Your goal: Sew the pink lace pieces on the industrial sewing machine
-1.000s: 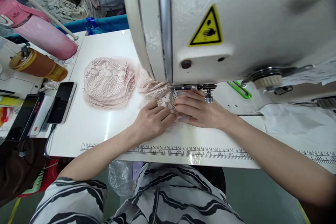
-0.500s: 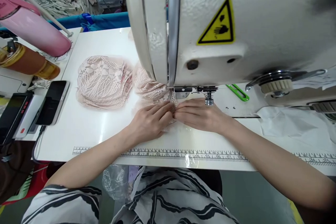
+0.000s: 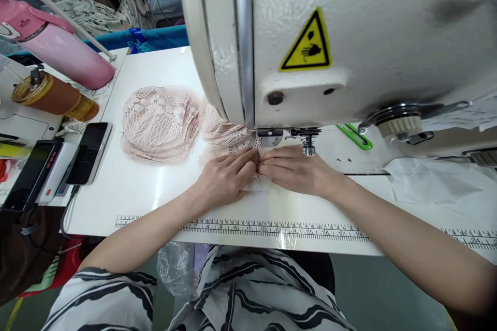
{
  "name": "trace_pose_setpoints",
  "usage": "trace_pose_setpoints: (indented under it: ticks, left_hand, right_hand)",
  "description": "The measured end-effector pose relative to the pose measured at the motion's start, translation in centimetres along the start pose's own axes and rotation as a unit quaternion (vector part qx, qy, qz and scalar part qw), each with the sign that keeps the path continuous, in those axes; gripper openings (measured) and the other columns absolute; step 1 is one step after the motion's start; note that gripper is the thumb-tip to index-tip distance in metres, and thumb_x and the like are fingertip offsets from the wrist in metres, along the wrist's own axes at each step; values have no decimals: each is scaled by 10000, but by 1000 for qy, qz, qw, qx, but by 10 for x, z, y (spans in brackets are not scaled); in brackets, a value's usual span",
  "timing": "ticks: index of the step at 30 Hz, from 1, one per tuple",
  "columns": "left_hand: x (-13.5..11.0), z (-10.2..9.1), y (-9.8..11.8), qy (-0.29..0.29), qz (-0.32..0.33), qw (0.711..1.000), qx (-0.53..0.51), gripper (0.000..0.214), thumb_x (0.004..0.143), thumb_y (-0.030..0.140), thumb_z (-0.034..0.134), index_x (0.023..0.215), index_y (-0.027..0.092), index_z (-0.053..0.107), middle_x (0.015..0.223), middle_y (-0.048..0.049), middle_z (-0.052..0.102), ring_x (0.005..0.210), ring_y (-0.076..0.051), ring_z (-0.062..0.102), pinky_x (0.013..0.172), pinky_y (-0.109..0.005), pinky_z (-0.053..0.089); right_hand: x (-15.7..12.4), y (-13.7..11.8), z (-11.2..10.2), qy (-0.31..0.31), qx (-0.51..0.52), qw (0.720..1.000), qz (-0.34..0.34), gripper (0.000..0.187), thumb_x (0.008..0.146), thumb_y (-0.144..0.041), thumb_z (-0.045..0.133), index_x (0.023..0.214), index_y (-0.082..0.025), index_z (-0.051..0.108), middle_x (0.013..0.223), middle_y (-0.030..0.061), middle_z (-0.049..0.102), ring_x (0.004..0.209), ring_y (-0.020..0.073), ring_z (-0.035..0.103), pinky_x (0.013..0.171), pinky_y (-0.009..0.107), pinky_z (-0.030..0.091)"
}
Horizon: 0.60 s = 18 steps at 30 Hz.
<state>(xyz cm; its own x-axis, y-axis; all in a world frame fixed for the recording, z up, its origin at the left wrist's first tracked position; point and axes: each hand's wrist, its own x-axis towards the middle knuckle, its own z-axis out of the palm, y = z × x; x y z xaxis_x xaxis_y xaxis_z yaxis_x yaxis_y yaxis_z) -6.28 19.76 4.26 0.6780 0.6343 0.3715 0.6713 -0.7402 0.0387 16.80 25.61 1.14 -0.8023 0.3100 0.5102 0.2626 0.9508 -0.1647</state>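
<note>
Pale pink lace fabric (image 3: 229, 132) lies bunched under the head of a sewing machine (image 3: 295, 98), its edge running beneath the presser area. My left hand (image 3: 227, 176) rests on the lace with fingers bent, pinching its near edge. Against it, fingertips to fingertips, my right hand (image 3: 295, 168) grips the same lace edge from the right side. The fingertips and the exact fold between them are partly hidden. Left of the machine sits a stack of pink lace pieces (image 3: 159, 124), apart from both hands.
Green thread snips (image 3: 355, 137) lie right of the needle area. White cloth (image 3: 435, 181) is at the right. A phone (image 3: 89, 152) with a cable, an amber cup (image 3: 58, 95) and a pink bottle (image 3: 66, 46) stand left. A printed ruler (image 3: 248, 227) runs along the table's front edge.
The camera view has shifted slightly, so the table items appear a little further right. Both hands keep their hold on the lace in nearly the same place.
</note>
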Motion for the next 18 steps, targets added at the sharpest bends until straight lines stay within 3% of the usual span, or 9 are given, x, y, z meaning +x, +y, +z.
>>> trace_pose_setpoints:
  ticks: [11,18]
  left_hand:
    - [4,6,0,12,3,1000,-4,249,1008,292,532,1125,106,650,1299,-149,693,1241,-269,654,964,-370,616]
    - [7,6,-2,19,-3,1000,-9,256,968,106,496,1182,104,638,1301,-146,692,1258,-258,642,989,-382,608]
  right_hand:
    - [1,10,-5,15,22,1000,3,153,1003,-226,529,1048,-237,674,936,14,735,939,154,667,820,298,548]
    - [8,5,-15,60,-100,993,2,112,990,-204,555,1005,-227,664,880,-17,747,813,128,676,622,280,476]
